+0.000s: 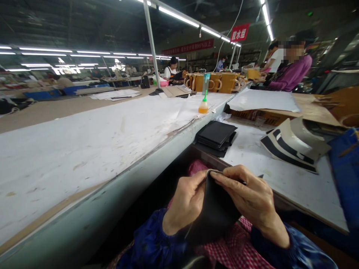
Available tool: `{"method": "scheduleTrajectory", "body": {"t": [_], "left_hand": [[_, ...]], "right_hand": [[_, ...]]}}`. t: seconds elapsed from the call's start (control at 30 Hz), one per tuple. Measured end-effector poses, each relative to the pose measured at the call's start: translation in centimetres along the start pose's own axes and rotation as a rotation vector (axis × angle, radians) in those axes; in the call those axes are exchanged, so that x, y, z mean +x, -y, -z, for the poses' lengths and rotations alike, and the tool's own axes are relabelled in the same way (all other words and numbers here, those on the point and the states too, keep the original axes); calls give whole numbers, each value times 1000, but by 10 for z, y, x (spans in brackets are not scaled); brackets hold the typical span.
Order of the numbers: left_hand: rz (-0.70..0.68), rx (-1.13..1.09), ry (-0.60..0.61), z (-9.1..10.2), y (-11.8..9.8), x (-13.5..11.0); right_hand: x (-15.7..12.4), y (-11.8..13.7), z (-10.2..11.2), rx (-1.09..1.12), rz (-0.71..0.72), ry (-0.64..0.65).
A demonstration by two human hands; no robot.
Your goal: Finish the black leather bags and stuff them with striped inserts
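A black sheet of leather-like material [214, 213] hangs over my lap, its top edge pinched between both hands. My left hand [186, 201] grips that edge from the left, thumb and fingers pressed together. From the right, my right hand [251, 194] closes on the same edge, its fingertips almost meeting the left ones. A pale strip shows along the fold at the top. Past my hands, a stack of black pieces [215, 136] lies on the side table.
A long paper-covered table [92, 145] runs along my left. On it stands a small bottle [203, 106] of amber liquid with a green nozzle. Curved pale panels with black strips [294, 144] lie on the right table beside a blue bin [346, 168]. Co-workers sit further back.
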State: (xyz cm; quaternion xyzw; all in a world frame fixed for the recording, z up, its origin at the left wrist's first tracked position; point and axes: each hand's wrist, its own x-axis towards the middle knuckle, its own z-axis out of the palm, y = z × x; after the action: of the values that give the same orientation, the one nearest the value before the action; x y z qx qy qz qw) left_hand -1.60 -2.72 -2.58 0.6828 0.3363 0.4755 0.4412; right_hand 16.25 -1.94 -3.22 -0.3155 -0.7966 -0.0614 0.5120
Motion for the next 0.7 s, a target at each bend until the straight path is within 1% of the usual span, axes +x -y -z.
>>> {"method": "scheduleTrajectory", "body": {"t": [0.13,0.3,0.37,0.47,0.6,0.7], "left_hand": [[29,-14,44,7,1,0],[44,-37,33,8,1,-1],[40,-4,23,6,2,0],[42,70,13,4,4,1],[5,148,41,10,4,3],[-13,150,76,14,5,4]], "right_hand": [[3,1,1,-42,-8,18],[5,3,2,-34,39,44],[5,3,2,-26,55,54],[6,2,1,-14,39,73],[6,1,0,21,17,104],[6,1,1,58,18,139]]}}
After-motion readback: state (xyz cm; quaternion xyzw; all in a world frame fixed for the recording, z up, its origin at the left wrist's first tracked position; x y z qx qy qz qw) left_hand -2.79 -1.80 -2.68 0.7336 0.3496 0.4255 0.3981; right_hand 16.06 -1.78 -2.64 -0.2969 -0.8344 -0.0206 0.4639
